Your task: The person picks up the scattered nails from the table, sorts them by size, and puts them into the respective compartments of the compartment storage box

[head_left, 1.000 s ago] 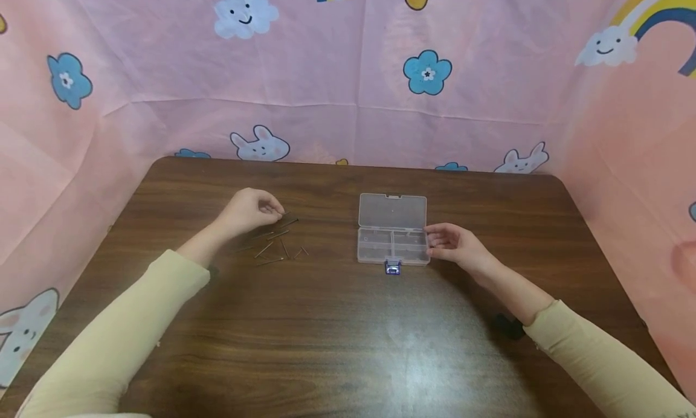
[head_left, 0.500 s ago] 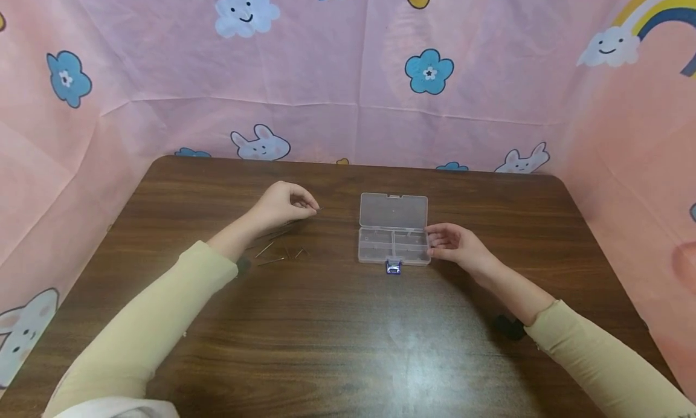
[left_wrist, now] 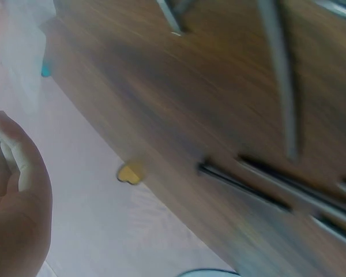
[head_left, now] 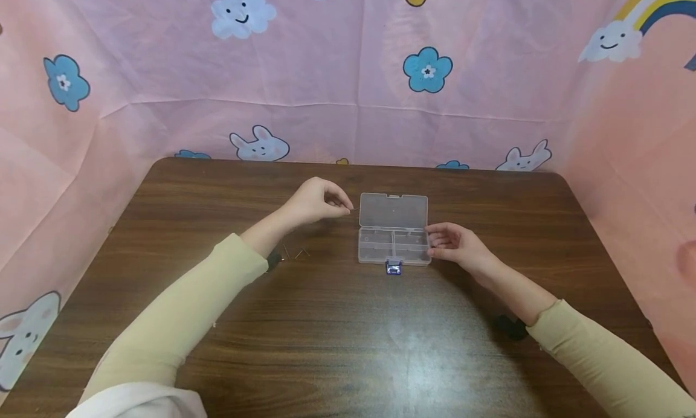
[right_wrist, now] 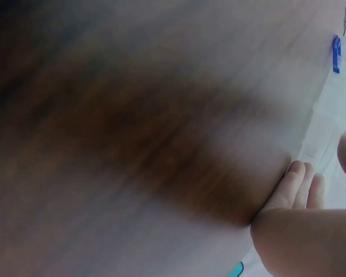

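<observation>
My left hand [head_left: 321, 202], seen also at the left edge of the left wrist view, pinches a thin nail [head_left: 354, 209] just left of the box's raised lid. Only its tip shows past the fingertips. The clear plastic box [head_left: 375, 254] stands with its lid [head_left: 394, 211] tilted up at the back, dividers inside, and a blue clasp [head_left: 394, 267] at the front. My right hand [head_left: 459, 247] touches the box's right side with extended fingers [right_wrist: 288, 190]. Loose nails [left_wrist: 242, 186] lie on the table beneath the left arm, partly hidden by it in the head view.
The brown wooden table [head_left: 337, 333] reaches back to a pink patterned cloth [head_left: 337, 73], which also hangs at both sides. A dark object [head_left: 511, 327] shows beneath the right wrist, and another dark piece [head_left: 274, 261] beside the left cuff.
My left hand has moved right from the loose nails to beside the lid, carrying the pinched nail. The right hand and the box have stayed put.
</observation>
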Tool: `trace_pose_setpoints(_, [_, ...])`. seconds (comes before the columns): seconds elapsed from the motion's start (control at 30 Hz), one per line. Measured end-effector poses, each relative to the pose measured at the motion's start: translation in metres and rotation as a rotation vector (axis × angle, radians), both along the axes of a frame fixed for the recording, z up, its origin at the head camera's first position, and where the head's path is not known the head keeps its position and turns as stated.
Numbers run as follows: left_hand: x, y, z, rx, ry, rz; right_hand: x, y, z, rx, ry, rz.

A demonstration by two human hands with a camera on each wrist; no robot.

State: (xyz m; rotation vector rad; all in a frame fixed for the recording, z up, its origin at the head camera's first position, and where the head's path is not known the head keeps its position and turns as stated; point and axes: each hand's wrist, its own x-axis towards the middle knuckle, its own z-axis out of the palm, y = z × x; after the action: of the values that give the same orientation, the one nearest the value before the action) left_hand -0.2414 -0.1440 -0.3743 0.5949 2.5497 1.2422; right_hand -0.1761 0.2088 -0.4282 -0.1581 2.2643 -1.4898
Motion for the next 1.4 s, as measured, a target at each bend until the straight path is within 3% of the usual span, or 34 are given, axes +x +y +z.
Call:
trace_pose_setpoints(0.3, [0.001,0.028,-0.003,-0.026,0.027,-0.087,0.000,0.001,0.000,-0.012,0.015,0.010])
trace_pose_setpoints(0.67, [0.000,0.051,-0.015,-0.064,0.053,-0.164,0.001,0.000,0.000,0.002,0.008,-0.001])
trace_pose_setpoints(1.0, [0.006,0.060,-0.019,-0.163,0.126,-0.237,0.000,0.000,0.000,-0.001,0.003,0.001])
trace_pose_setpoints(1.4, [0.013,0.066,-0.024,-0.276,0.193,-0.249,0.000,0.000,0.002,-0.005,0.002,0.008])
